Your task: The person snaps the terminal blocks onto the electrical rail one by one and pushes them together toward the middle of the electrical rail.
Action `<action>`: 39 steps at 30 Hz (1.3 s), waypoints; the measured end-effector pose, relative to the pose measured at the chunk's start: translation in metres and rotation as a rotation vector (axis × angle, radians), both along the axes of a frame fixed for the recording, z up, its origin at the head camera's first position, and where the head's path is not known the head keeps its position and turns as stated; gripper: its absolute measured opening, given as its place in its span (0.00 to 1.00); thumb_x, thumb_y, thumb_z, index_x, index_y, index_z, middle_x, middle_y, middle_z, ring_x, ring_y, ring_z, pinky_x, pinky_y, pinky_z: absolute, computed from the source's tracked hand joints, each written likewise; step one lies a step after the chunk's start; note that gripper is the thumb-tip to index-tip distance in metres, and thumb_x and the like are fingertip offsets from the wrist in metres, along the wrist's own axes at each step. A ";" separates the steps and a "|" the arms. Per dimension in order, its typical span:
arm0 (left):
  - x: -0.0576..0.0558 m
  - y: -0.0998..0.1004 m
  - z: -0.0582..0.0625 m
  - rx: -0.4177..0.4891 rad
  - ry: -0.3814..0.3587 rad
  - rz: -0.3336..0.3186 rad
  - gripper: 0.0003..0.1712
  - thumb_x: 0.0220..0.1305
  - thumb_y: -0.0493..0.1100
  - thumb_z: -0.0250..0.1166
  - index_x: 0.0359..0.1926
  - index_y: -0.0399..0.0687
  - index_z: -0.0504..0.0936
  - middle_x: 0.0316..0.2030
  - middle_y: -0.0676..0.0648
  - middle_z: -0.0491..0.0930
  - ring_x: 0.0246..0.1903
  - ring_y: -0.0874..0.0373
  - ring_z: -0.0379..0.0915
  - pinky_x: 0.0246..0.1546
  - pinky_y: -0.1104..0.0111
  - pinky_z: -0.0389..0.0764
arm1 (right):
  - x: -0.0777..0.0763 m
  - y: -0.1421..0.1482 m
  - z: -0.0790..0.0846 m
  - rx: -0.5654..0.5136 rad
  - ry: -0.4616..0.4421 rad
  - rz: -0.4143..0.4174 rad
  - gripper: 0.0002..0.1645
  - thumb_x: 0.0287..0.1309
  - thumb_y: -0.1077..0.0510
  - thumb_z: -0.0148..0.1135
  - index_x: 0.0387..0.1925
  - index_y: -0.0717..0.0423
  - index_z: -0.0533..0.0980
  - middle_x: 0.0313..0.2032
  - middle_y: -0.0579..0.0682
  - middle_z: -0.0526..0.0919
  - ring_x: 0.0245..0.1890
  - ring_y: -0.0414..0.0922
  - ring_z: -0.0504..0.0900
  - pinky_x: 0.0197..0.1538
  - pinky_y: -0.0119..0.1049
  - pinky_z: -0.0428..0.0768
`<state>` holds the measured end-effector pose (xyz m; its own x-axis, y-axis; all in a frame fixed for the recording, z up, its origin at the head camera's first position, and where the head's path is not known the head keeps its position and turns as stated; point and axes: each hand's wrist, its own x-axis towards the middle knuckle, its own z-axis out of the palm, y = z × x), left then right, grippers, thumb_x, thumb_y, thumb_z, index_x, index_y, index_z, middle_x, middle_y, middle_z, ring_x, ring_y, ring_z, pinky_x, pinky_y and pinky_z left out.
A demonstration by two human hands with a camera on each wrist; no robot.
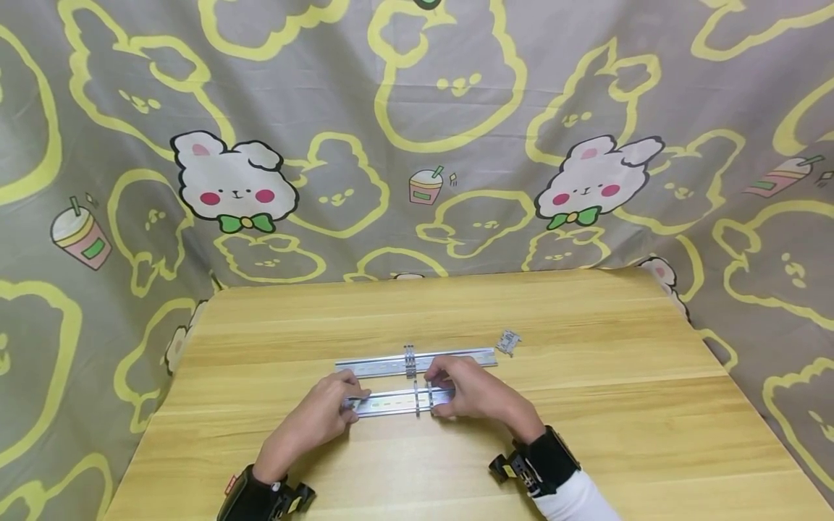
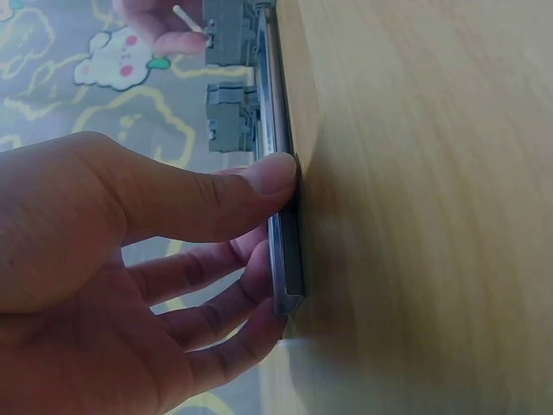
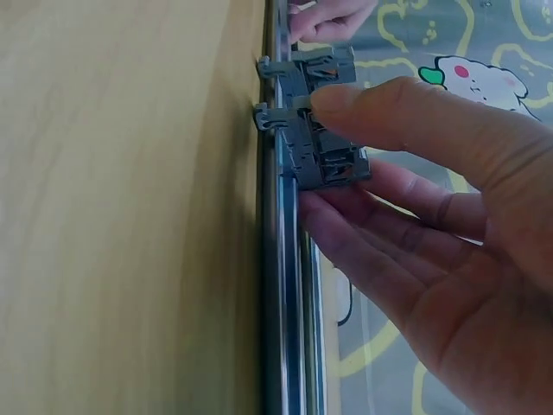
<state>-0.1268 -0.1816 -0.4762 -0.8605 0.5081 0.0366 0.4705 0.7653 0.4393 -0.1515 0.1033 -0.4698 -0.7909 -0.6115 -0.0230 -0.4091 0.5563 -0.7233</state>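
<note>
The near metal DIN rail (image 1: pixel 391 404) lies across the tabletop. At its left end, my left hand (image 1: pixel 322 409) grips it, the thumb on the near edge and the fingers along the far side in the left wrist view. Toward the rail's right part, my right hand (image 1: pixel 472 388) pinches a grey terminal block (image 3: pixel 324 160) between thumb and fingers, its foot at the rail. Just left of that, a second grey terminal block (image 1: pixel 417 399) stands upright across the same rail. The rail's right end is partly hidden by my right hand.
Parallel behind lies another DIN rail (image 1: pixel 371 368), with several terminal blocks (image 1: pixel 410 362) packed together near its middle. A loose grey terminal block (image 1: pixel 509 341) lies flat beyond its right end. A patterned curtain (image 1: pixel 339 94) surrounds the wooden table (image 1: pixel 586 340) at the back and sides.
</note>
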 end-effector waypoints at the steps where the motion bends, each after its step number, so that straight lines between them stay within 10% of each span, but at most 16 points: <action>1: 0.000 0.000 0.000 -0.001 0.002 0.000 0.20 0.46 0.27 0.72 0.45 0.36 0.88 0.37 0.47 0.79 0.36 0.54 0.75 0.35 0.64 0.82 | 0.000 -0.001 0.000 -0.001 0.000 0.001 0.29 0.40 0.60 0.77 0.47 0.61 0.77 0.45 0.52 0.83 0.47 0.48 0.82 0.53 0.39 0.82; 39: 0.001 0.001 0.001 -0.006 -0.011 0.010 0.20 0.46 0.27 0.73 0.45 0.36 0.88 0.38 0.46 0.79 0.35 0.55 0.74 0.33 0.64 0.81 | -0.002 0.012 0.002 -0.108 0.005 -0.006 0.32 0.47 0.61 0.75 0.55 0.64 0.75 0.52 0.58 0.81 0.52 0.52 0.80 0.56 0.45 0.80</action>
